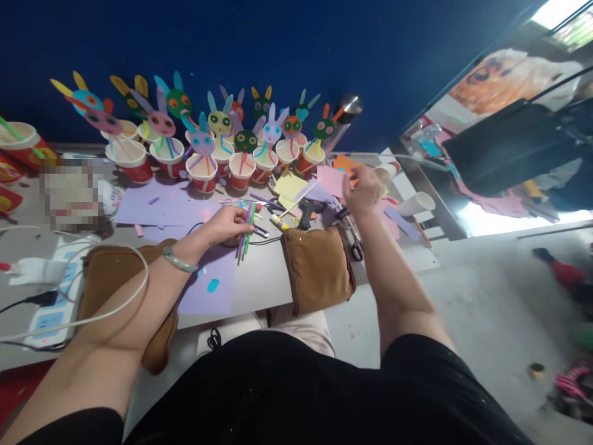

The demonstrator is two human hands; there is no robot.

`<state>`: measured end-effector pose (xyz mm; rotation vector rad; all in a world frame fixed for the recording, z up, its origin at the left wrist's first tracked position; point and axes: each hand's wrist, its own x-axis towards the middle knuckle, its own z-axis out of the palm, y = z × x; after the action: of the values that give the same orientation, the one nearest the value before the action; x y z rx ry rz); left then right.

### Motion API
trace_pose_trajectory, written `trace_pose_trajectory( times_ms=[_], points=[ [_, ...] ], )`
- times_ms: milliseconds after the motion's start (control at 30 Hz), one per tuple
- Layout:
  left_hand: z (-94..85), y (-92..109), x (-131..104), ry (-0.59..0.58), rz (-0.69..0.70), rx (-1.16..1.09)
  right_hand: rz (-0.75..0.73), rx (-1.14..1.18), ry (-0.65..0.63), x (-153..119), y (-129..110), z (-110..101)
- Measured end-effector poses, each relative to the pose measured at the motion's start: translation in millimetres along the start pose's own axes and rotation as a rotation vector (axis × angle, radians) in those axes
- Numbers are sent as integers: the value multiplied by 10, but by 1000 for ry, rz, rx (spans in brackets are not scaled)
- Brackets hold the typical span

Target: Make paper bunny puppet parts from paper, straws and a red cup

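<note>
My left hand [228,225], with a pale bangle at the wrist, pinches a small bundle of thin purple and green strips [247,232]. The strips stand out past the fingertips, above purple paper [206,293]. Over on the right, my right hand [365,190] is above the paper pieces, next to a pink sheet [331,180] and an orange sheet [343,163]. Its fingers are bent and blurred, so what they hold, if anything, does not show. A black glue gun [309,212] and a yellow glue stick [279,223] lie between my hands.
Paper cups [202,173] with colourful rabbit figures line the back, beside a steel flask [345,114]. A brown cloth bundle [319,269] lies at the front edge, scissors [356,247] beside it. A power strip [55,303] with cables is at left; a white cup [417,204] lies at right.
</note>
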<state>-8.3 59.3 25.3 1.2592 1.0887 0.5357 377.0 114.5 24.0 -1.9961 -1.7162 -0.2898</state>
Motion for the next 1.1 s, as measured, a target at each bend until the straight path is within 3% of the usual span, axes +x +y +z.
trace_pose_trajectory(
  times_ms=[67,133,267,500,833,1100],
  points=[
    [12,15,4,-9,-14,18,181,-292,1,381,544,-15],
    [21,9,14,-23,-36,-4,253,-444,-33,633,931,-8],
    [15,-37,24,-40,-100,-64,252,-492,-73,780,1285,81],
    [-47,-31,1,-44,-162,-44,216,-519,-122,802,1475,234],
    [-72,-65,4,-56,-175,-52,235,-528,-102,819,1547,303],
    [-102,-45,3,-51,-162,-27,237,-513,-142,812,1553,225]
  ],
)
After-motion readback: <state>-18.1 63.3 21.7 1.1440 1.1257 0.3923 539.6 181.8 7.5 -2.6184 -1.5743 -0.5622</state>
